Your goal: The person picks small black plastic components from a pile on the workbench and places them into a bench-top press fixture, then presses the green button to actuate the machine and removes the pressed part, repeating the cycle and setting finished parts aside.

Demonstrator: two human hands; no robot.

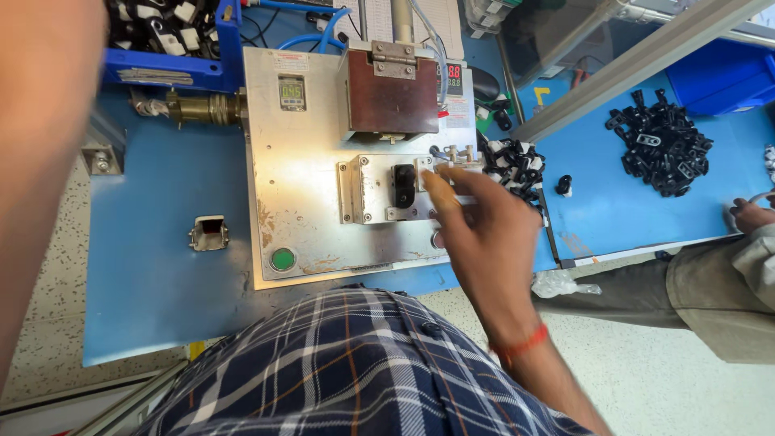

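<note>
Fingers (436,187) of the right hand (476,230): stretched forward and loosely spread over the right edge of the small metal fixture (386,190); blurred, so whether they pinch anything cannot be told.
Black part (404,184): seated upright in the fixture's slot, just left of the fingertips.
Right wrist: red thread band (519,345).
Left arm (40,153): large blurred shape along the left edge of view; its hand is out of frame.
Steel base plate (303,178): lies on the blue table (161,242); carries the fixture, a green round button (282,259) at its near left corner, a small display (292,93) at the far left, and a brown hinged block (393,93) behind the fixture.
Pile of black-and-white clips (513,165): on the table just right of the plate.
Larger heap of black clips (662,144): farther right, well apart.
Another person's hand (751,214): at the table's right edge, grey sleeve below it.
Blue bin (173,40): far left, filled with similar parts.
</note>
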